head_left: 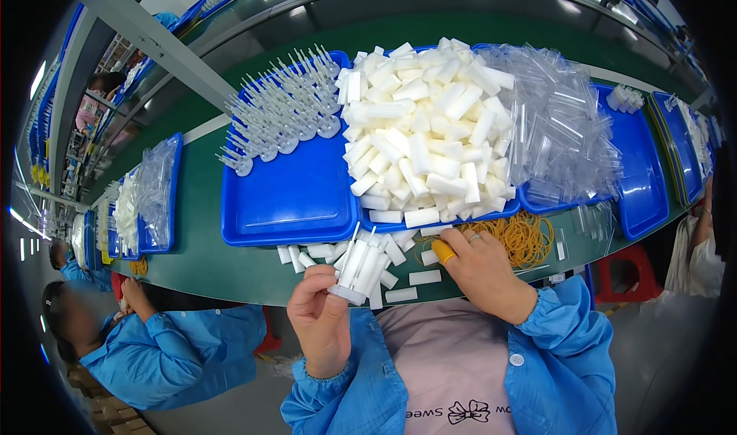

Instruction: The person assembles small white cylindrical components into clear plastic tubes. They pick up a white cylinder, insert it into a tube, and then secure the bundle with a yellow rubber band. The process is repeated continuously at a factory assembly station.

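Observation:
Raised near the table's front edge, my left hand [318, 320] is closed around a clear plastic base [347, 293] with upright thin rods. White foam sleeves [359, 260] stand on that base. My right hand [485, 272] is bent low over the table, a yellow finger cot [443, 252] on one digit. Its fingers are drawn together beside a white foam piece [430, 258]; whatever lies between the fingertips is hidden. Several loose foam pieces [414, 278] are scattered between both hands.
Blue trays hold rodded clear parts [288, 105], a tall heap of white foam pieces [426, 128] and clear plastic tubes [564, 120]. Yellow rubber bands [528, 238] lie beyond my right hand. A co-worker in a blue smock [176, 350] sits at left; a red stool [629, 274] stands at right.

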Available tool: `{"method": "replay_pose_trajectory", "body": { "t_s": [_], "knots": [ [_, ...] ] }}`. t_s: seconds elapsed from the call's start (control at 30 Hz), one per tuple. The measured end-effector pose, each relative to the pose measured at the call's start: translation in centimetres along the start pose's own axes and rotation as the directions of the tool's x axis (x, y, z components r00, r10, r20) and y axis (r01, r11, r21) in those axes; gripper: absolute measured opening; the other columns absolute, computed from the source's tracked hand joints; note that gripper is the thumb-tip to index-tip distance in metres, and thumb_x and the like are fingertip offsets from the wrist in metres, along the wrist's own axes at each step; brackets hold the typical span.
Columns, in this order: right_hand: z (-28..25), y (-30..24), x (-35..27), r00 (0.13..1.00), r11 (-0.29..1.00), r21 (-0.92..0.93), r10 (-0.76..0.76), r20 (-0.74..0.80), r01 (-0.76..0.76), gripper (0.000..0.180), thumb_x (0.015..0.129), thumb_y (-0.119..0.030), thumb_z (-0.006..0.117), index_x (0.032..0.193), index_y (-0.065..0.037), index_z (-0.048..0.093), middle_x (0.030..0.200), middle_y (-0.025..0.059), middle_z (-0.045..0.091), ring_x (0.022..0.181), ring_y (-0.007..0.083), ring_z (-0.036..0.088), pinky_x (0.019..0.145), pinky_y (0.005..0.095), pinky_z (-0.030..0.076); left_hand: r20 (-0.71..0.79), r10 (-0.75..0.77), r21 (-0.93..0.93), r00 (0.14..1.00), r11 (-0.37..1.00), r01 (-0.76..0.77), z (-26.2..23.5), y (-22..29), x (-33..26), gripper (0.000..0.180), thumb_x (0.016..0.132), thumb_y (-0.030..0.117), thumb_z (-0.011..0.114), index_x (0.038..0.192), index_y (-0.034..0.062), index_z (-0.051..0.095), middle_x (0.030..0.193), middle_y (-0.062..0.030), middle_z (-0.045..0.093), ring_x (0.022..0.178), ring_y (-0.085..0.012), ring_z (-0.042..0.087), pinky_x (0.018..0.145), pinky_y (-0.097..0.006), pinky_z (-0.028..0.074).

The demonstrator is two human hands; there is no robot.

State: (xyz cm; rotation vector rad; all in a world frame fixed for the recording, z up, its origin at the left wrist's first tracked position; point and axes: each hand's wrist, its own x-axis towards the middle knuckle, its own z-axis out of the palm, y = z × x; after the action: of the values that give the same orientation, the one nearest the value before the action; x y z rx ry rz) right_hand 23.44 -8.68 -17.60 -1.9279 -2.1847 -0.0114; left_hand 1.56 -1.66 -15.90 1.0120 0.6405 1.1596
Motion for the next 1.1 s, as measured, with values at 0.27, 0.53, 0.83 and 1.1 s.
{"method": "replay_pose_trajectory", "body": {
  "t_s": [0.27, 0.53, 0.83, 1.1],
  "knots": [
    [-3.5, 1.0, -1.3, 0.949, 0.933, 0.331, 0.221, -0.225, -0.139, 0.031, 0.075, -0.008, 0.062, 0.105, -0.007, 0.060, 0.093, 0.0080, 0.057, 0.074, 0.0227, 0.058, 0.062, 0.0320, 0.044, -0.009, 0.013, -0.060, 1.000, 0.998, -0.013, 0.4, 0.0, 0.1, 0.020, 0.079, -0.003, 0.063, 0.099, -0.0020, 0.059, 0.102, -0.0097, 0.053, 0.092, -0.0165, 0.054, 0.082, -0.029, 0.045],
    [-5.6, 1.9, -2.5, 0.845, -0.056, 0.994, 0.524, 0.106, -0.090, 0.017, 0.091, -0.008, 0.051, 0.104, 0.000, 0.058, 0.088, 0.0023, 0.056, 0.075, 0.0071, 0.052, 0.068, 0.0207, 0.044, 0.555, 0.151, 0.314, 0.818, 0.872, -0.374, 2.0, 1.2, -0.1, 0.028, 0.060, -0.009, 0.069, 0.085, 0.0024, 0.071, 0.091, -0.0099, 0.064, 0.078, -0.0228, 0.060, 0.067, -0.031, 0.047],
    [-4.2, 1.4, -2.5, 0.861, -0.293, 0.950, 0.451, 0.234, -0.105, 0.021, 0.091, -0.016, 0.058, 0.107, -0.003, 0.056, 0.095, 0.0028, 0.058, 0.085, 0.0076, 0.054, 0.077, 0.0221, 0.044, 0.647, 0.086, 0.406, 0.757, 0.802, -0.438, 3.2, 1.2, -0.5, 0.036, 0.058, -0.007, 0.069, 0.091, 0.0067, 0.072, 0.092, -0.0074, 0.063, 0.080, -0.0234, 0.060, 0.070, -0.032, 0.048],
    [-3.4, 2.1, -2.1, 0.849, -0.340, 0.936, 0.465, 0.250, -0.090, 0.022, 0.089, -0.017, 0.061, 0.105, -0.003, 0.055, 0.095, 0.0030, 0.058, 0.089, 0.0091, 0.053, 0.083, 0.0245, 0.042, 0.664, 0.086, 0.410, 0.743, 0.789, -0.458, 3.2, 1.4, -0.2, 0.037, 0.057, -0.007, 0.066, 0.092, 0.0055, 0.071, 0.093, -0.0083, 0.063, 0.080, -0.0243, 0.059, 0.069, -0.032, 0.047]
  ]
}}
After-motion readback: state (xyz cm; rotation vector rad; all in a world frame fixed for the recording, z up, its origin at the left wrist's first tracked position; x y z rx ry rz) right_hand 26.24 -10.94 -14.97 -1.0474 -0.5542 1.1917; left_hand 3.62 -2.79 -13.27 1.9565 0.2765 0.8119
